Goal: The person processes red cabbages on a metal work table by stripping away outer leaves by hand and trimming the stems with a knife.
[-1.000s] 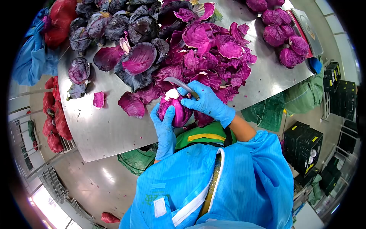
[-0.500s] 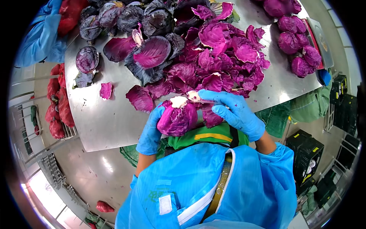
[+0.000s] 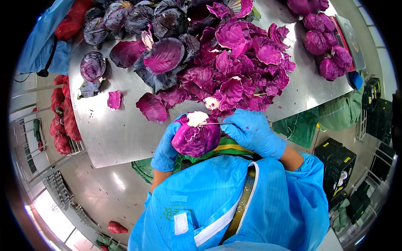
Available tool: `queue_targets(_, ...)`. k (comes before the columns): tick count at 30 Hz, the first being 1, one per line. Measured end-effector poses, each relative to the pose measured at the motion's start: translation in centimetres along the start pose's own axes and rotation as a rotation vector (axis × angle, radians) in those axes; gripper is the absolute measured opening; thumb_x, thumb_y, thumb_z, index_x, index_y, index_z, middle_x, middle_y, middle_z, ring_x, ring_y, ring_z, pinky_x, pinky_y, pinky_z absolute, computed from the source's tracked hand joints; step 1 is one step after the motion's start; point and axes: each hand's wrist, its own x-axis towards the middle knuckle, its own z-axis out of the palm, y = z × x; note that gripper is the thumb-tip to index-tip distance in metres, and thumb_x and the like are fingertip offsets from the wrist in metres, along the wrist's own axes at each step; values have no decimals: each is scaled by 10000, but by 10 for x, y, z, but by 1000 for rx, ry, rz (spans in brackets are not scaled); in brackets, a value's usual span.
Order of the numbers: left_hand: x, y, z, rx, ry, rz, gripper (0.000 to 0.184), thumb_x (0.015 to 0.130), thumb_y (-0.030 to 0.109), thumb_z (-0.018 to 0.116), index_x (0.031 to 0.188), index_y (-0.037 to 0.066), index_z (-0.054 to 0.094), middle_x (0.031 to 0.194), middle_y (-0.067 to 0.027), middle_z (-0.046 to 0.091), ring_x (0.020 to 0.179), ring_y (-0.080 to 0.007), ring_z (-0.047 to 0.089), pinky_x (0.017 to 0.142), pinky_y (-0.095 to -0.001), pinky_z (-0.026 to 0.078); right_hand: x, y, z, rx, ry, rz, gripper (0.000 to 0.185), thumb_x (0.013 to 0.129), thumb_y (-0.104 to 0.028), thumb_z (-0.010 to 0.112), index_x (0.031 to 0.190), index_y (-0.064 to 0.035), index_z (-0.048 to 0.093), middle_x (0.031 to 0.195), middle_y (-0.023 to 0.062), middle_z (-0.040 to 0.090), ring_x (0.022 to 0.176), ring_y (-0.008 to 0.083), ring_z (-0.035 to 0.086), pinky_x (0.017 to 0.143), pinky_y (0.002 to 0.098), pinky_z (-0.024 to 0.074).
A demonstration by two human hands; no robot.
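Note:
My left hand (image 3: pixel 166 144), in a blue glove, is closed around the side of a trimmed red cabbage (image 3: pixel 194 140). The white cut stem of that cabbage faces up. My right hand (image 3: pixel 253 131), also gloved, is wrapped round a knife (image 3: pixel 215 123) whose handle is hidden in the fingers. Its thin blade shows edge-on and points left, with the tip at the cut stem. Just beyond lies a heap of loose purple leaves (image 3: pixel 230 62), and a round white stem slice (image 3: pixel 211 103) rests on its near edge.
Untrimmed dark cabbages (image 3: pixel 169 19) crowd the metal table's (image 3: pixel 113 144) far left, with a single cabbage (image 3: pixel 92 66) nearer. Peeled cabbages (image 3: pixel 316 42) sit at the right beside a scale-like device (image 3: pixel 351 42). Another person's blue sleeve (image 3: pixel 46 37) shows at upper left. Black crates (image 3: pixel 335 163) stand right.
The stem slice has left my right fingers and now lies on the leaf heap. My right hand has turned and drawn slightly nearer me, bringing the blade against the stem. My left hand still holds the cabbage.

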Motion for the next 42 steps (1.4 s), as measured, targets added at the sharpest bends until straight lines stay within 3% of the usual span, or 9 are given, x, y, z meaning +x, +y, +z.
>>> queue_targets(5,-2,0,0,378,17,-50,416,941,222,498,1290,-2,528,1250,-121,595,1130,-216,586,1002,-354,455,-7,2,5,-31,-16,-15,367,909,-453,560,783,-112,605,698,76,561,592,257,589,483,399,444)
queue_targets(9,-8,-6,1,13,35,-136,524,888,304,545,1308,-7,510,1251,-139,594,1142,-242,584,1015,-365,448,-13,5,9,-4,-9,-16,398,909,-479,546,772,-108,592,691,77,557,587,255,586,484,401,442)
queue_targets(25,-6,-22,-3,66,-6,-334,632,789,345,637,1288,-25,519,1228,-142,601,1114,-239,591,1000,-362,454,-25,7,-1,-93,-246,72,426,891,-474,572,711,-88,567,628,107,570,543,294,596,463,421,455)
queue_targets(26,-8,-20,0,19,-21,-309,639,782,347,643,1287,-25,519,1226,-142,601,1115,-238,590,1001,-360,453,-23,9,-5,-9,-330,77,439,909,-478,555,752,-71,602,640,91,607,526,250,593,483,386,465)
queue_targets(29,-5,-23,-4,31,-70,-312,678,754,374,661,1282,-27,521,1218,-142,604,1116,-235,588,1002,-358,448,-14,13,-18,594,-664,457,474,938,-498,517,799,-60,634,692,64,660,504,170,567,506,327,463)
queue_targets(35,0,-11,9,37,-124,-319,709,743,412,657,1281,-31,521,1219,-144,603,1120,-241,587,1009,-362,440,-4,26,-22,799,-951,614,505,961,-508,487,814,-52,648,720,42,680,530,100,548,512,270,437)
queue_targets(38,2,-7,11,55,-119,-337,708,748,417,652,1280,-32,522,1221,-144,603,1122,-244,585,1016,-366,432,-7,27,-22,769,-865,571,481,954,-491,506,809,-56,649,718,62,679,535,145,576,515,306,453)
queue_targets(41,3,-8,11,39,-110,-347,705,751,419,648,1279,-32,524,1225,-145,602,1128,-246,582,1023,-369,425,-16,21,-22,207,-471,122,456,945,-471,523,803,-56,647,724,93,675,553,211,603,529,351,473)
queue_targets(42,3,-11,7,39,-108,-352,705,752,419,647,1279,-32,525,1227,-145,602,1130,-247,581,1025,-369,422,-16,16,-25,74,-463,96,427,937,-446,538,796,-57,641,717,119,662,576,272,614,549,389,486)
